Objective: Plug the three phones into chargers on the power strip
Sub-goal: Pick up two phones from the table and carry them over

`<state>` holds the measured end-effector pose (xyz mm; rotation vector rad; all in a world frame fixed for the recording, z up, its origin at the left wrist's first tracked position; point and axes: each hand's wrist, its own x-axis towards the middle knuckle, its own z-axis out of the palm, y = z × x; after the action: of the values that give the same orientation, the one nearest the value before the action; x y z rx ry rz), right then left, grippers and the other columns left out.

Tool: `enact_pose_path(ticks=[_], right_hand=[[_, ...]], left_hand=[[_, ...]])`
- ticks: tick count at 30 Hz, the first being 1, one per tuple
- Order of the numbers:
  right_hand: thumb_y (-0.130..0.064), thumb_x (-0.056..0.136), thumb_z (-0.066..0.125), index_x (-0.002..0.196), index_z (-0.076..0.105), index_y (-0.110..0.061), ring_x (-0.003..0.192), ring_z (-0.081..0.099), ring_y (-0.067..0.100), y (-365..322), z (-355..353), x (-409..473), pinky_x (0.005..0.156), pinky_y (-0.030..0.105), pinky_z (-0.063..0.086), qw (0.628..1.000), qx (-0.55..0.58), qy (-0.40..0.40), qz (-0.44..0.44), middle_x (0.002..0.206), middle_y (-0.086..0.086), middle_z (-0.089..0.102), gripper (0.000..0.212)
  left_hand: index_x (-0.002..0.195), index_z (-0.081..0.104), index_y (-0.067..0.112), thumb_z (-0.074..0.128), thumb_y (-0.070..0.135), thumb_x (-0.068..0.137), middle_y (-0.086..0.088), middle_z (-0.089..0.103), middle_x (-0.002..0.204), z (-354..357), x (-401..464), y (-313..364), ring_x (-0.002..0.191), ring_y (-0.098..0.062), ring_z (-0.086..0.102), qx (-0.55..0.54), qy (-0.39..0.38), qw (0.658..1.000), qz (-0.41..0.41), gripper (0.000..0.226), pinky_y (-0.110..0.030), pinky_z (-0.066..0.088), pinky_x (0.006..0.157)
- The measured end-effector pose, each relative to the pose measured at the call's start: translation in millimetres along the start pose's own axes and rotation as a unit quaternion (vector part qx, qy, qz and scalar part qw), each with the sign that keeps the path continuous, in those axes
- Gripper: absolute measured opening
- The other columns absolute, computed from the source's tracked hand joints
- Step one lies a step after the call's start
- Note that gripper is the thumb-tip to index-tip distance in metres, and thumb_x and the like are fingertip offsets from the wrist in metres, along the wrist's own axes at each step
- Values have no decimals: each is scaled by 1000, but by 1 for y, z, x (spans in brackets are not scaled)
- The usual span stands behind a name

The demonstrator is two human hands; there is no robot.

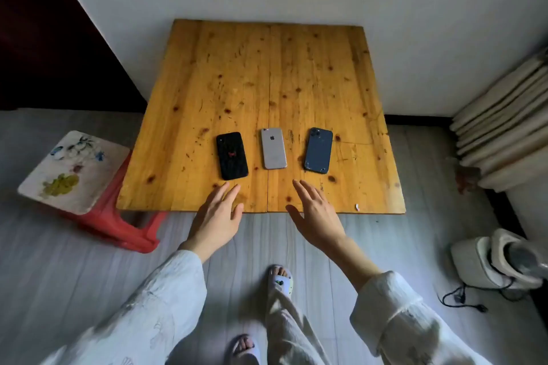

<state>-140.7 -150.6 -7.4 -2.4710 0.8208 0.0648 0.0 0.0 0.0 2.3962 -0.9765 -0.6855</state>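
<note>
Three phones lie face down in a row on the wooden bench (pixel 296 74), near its front edge: a black phone (pixel 232 155) at your left, a silver phone (pixel 274 148) in the middle, a dark blue phone (pixel 318 150) at your right. All three are apart from one another, long axes running roughly front to back, camera ends toward the wall. The blue one shows chipped marks along its near edge. Your left hand (pixel 218 216) is held palm down over the front edge of the bench, fingers (pixel 229 195) spread and extended, tips just short of the black phone and not touching it. Your right hand (pixel 318 213) is likewise palm down over the front edge, fingers (pixel 308 192) spread, tips pointing between the silver and blue phones and clear of both. Neither hand holds anything. Both arms wear pale loose sleeves (pixel 166 290). Whether the palms rest on the bench or hover over it cannot be told. A red stool (pixel 77 172) with a painted top stands on the floor just beside the bench's left side. On the floor at far right, a pale appliance (pixel 492 261) sits with a black cord (pixel 462 299) trailing from it. Your feet in light slippers (pixel 280 278) stand on grey floorboards below the bench edge.
</note>
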Motion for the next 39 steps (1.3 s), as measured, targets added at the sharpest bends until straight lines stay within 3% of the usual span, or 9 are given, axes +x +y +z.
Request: enact_pose_path(ticks=[7,10,15,20,23,27,32,35,39], right_hand=[[-41,95,38,147,14,-20,145,4,23,27,23,88,117,40,8,993,-39,-108,-18,157,4,11,60],[-39,96,37,147,13,-20,145,-1,23,38,32,128,117,40,7,989,-46,-138,-25,157,4,7,59],[-39,96,35,147,7,-22,144,-9,23,53,53,173,117,42,0,984,-71,-161,-29,158,5,-4,61],[-36,95,38,147,1,-21,143,-13,22,52,74,183,116,42,-5,982,-97,-162,-25,157,4,-11,66],[-30,95,39,147,4,-20,144,-12,22,46,82,170,117,42,-3,985,-76,-150,-23,157,4,-8,64],[-23,94,43,146,19,-19,145,-1,26,42,86,144,119,44,5,991,-50,-127,-12,157,6,5,58],[-11,88,55,124,56,-6,135,33,37,39,84,129,105,52,37,998,-11,-57,7,145,17,39,37],[-7,89,54,120,57,1,122,48,38,34,80,137,95,44,48,996,65,-2,62,139,19,45,32],[-24,85,62,134,38,-2,120,41,33,26,80,159,98,37,40,984,85,-4,159,136,17,40,59]], left_hand=[[147,6,21,37,28,97,-4,-10,157,27,74,-18,145,-23,-8,83,-100,989,-71,60,-40,4,117],[147,0,19,37,27,96,-7,-15,156,37,114,-33,144,-25,-12,112,-112,983,-96,63,-44,4,118],[146,-4,17,39,26,95,-7,-21,155,55,163,-53,142,-26,-19,94,-95,986,-94,67,-44,-1,118],[145,-5,24,37,37,94,-6,-15,156,68,167,-72,144,-25,-14,195,-58,978,-53,68,-49,-6,115],[146,1,25,37,39,93,-5,-9,157,70,154,-77,144,-26,-8,211,-65,975,-12,66,-50,-3,115],[142,29,18,49,27,91,-9,13,155,71,135,-70,144,-31,9,136,-59,989,21,56,-56,11,115],[121,57,6,57,13,88,-14,34,147,73,129,-67,139,-31,27,14,19,1000,-2,34,-53,32,109],[128,46,7,64,25,83,-17,28,148,70,137,-60,137,-32,29,-37,66,991,-108,52,-45,38,107],[143,17,9,72,40,73,-20,20,150,70,153,-52,137,-37,19,0,32,975,-218,94,-49,25,112]])
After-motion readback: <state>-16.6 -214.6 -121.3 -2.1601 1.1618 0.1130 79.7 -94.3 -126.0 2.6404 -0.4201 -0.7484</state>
